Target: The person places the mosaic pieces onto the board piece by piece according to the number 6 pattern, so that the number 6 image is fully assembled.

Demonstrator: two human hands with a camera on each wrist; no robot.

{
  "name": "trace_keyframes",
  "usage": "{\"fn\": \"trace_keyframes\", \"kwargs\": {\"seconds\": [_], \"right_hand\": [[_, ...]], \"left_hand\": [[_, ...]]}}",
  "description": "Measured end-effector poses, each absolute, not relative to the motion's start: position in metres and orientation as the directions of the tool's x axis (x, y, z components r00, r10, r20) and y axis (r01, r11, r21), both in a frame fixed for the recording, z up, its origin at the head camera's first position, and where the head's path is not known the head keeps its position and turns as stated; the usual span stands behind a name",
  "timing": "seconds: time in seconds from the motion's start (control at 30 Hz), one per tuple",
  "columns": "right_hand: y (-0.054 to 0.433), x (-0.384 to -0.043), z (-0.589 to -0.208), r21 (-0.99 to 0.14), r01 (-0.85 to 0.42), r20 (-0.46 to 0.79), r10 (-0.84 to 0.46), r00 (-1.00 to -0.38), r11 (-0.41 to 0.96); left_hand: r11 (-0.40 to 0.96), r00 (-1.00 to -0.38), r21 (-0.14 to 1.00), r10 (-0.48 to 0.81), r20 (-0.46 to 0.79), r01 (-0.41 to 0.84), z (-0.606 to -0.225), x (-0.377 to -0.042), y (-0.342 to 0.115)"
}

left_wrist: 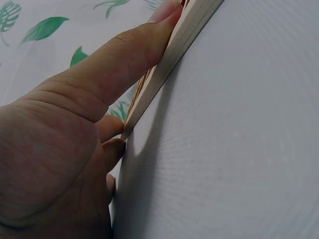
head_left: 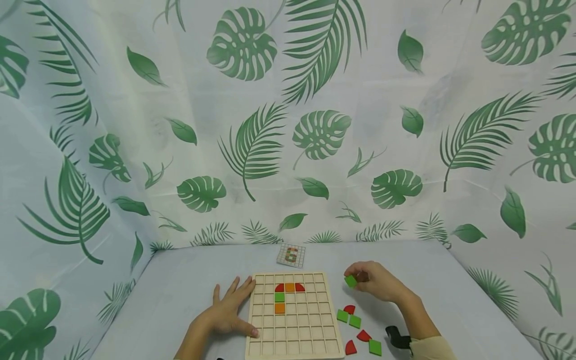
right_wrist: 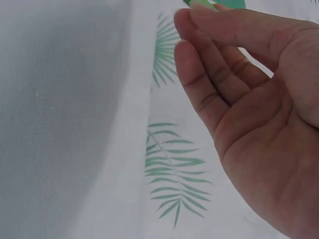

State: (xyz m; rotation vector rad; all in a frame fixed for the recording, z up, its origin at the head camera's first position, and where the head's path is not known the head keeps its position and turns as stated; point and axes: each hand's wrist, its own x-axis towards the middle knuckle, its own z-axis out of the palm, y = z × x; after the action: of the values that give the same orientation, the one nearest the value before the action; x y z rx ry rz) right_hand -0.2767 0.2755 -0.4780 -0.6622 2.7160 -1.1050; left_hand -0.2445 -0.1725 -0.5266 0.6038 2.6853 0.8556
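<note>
A wooden grid board (head_left: 310, 330) lies on the table, with red quarter-round, orange square and green square tiles set in some upper cells. My left hand (head_left: 227, 309) is spread along the board's left edge, thumb resting on its rim and fingertips at its side; the left wrist view shows the thumb (left_wrist: 114, 62) against the wooden edge. Right of the board, my right hand (head_left: 375, 281) pinches a green square tile (head_left: 350, 281) between thumb and fingertips, raised above the table. In the right wrist view only a sliver of that green tile (right_wrist: 212, 4) shows.
Several loose tiles lie right of the board, among them a green square (head_left: 375, 347) and a red quarter-round (head_left: 351, 347). Behind the board lies a small pattern card (head_left: 291, 255) with a coloured figure on a grid. A leaf-print curtain (head_left: 270, 150) encloses the table.
</note>
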Motion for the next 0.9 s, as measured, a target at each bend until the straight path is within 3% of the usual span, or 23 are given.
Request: {"fn": "trace_keyframes", "kwargs": {"seconds": [0.67,0.9], "right_hand": [[0.237,-0.279,-0.477,-0.651,-0.478,0.181,-0.492,-0.852,0.590],[0.206,-0.278,-0.467,-0.641,-0.555,0.230,-0.558,-0.798,0.530]], "left_hand": [[0.731,-0.877,0.606,0.468,-0.109,0.314,-0.527,-0.243,-0.172],[0.730,-0.878,0.605,0.468,-0.105,0.316,-0.524,-0.243,-0.173]]}}
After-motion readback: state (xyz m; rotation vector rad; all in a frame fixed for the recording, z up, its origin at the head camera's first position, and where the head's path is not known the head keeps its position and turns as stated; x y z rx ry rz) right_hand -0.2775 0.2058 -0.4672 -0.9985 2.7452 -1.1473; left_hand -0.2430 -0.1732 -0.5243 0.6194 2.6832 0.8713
